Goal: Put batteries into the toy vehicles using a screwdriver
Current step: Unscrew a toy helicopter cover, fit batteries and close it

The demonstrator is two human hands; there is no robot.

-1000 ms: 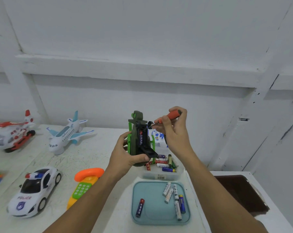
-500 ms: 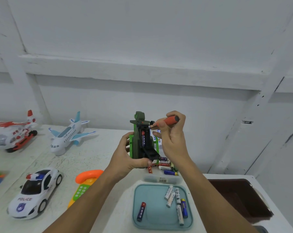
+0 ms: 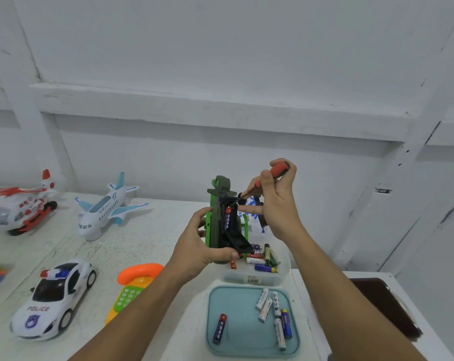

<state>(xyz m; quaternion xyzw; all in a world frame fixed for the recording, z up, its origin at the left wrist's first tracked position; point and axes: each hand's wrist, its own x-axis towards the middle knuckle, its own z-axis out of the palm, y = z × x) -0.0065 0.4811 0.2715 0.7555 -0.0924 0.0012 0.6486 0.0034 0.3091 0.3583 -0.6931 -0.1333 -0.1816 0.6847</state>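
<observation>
Gripping the green toy vehicle (image 3: pixel 218 222) upright above the teal tray (image 3: pixel 238 337), the left hand (image 3: pixel 196 247) exposes its battery bay (image 3: pixel 228 218); the right hand (image 3: pixel 279 207) pinches the screwdriver (image 3: pixel 278 170), tip apparently at the bay's upper end.

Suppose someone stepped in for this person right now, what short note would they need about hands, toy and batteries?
Left hand: grips the green toy, held upright.
Right hand: holds the orange screwdriver, tip at the toy's upper end.
Done: a battery sits in the open compartment; the black cover hangs loose.
Left: probably shut and screw the cover, then do the police car and airplane.
Spare batteries lie in the teal tray and the clear box.
</observation>
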